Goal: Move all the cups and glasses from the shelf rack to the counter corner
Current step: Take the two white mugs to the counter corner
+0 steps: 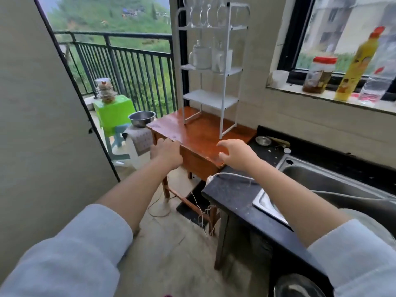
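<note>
While both arms reach out, the left hand (pixel 167 152) is at the near left edge of the brown counter (pixel 199 133), its fingers curled down; I cannot tell if its grip is closed on anything. The right hand (pixel 235 154) hangs over the near right corner with its grip open and nothing in it. A white rack (pixel 214 67) stands at the far side of that counter. Two white cups (pixel 211 56) sit side by side on its middle shelf. Clear glasses (pixel 205 12) stand on the top shelf. The lowest shelf is bare. A black counter (pixel 235 194) with a sink (pixel 321 179) is on the right.
</note>
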`<act>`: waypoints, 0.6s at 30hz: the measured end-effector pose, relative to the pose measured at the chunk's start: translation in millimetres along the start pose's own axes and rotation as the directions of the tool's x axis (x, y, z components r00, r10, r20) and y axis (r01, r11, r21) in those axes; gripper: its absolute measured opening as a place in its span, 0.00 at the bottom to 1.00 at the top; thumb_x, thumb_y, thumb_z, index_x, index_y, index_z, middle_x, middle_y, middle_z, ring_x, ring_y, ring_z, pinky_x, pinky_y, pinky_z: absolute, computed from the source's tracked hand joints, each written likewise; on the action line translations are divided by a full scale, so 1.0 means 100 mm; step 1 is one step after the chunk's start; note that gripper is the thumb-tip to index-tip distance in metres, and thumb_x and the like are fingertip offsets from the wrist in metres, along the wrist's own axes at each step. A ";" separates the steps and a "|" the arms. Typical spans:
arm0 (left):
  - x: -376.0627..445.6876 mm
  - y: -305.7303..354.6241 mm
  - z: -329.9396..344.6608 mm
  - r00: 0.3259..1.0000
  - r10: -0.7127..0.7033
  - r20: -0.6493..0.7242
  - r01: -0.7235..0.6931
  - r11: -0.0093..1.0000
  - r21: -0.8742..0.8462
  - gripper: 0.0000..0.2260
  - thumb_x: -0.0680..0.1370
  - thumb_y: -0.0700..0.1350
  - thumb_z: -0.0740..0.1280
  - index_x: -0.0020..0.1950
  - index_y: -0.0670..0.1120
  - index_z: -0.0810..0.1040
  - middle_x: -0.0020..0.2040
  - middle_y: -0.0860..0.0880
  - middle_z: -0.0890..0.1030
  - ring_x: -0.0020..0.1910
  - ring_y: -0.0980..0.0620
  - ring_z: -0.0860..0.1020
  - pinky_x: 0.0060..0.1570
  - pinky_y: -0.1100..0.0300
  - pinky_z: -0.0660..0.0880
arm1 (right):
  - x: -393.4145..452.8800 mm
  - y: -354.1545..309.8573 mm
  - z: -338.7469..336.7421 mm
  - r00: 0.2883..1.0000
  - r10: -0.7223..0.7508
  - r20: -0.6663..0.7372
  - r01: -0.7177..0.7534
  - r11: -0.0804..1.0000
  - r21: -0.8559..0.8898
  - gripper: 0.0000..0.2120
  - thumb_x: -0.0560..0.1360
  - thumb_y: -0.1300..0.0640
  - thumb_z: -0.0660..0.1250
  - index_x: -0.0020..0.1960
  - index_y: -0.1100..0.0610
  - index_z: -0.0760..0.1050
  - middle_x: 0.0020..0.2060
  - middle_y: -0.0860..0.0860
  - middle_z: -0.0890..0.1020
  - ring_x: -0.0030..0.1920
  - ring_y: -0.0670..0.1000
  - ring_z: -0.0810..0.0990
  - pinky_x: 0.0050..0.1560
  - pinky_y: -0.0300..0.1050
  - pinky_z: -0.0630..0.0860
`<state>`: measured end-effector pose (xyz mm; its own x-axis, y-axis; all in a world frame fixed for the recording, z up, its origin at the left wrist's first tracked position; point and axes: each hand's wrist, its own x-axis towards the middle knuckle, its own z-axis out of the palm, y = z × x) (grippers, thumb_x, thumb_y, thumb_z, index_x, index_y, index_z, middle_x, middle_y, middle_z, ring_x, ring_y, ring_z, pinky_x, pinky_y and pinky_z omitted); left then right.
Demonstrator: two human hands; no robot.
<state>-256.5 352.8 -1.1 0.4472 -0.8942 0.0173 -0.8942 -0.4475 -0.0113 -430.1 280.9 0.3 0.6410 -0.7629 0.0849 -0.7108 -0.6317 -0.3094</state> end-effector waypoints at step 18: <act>3.20 -1.23 -0.11 0.979 0.198 -0.040 -0.199 0.980 -0.024 0.17 0.76 0.42 0.57 0.65 0.46 0.70 0.66 0.43 0.72 0.66 0.43 0.67 0.60 0.49 0.68 | 3.14 -0.31 -0.01 0.965 0.189 -0.182 -0.174 0.980 0.094 0.19 0.75 0.59 0.59 0.65 0.61 0.71 0.64 0.58 0.76 0.65 0.56 0.73 0.66 0.50 0.70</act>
<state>-3.7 122.2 17.1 0.2605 -0.9639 0.0545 -0.9655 -0.2604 0.0097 -207.3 60.5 37.0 0.4313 -0.8806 0.1962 -0.7811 -0.4733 -0.4073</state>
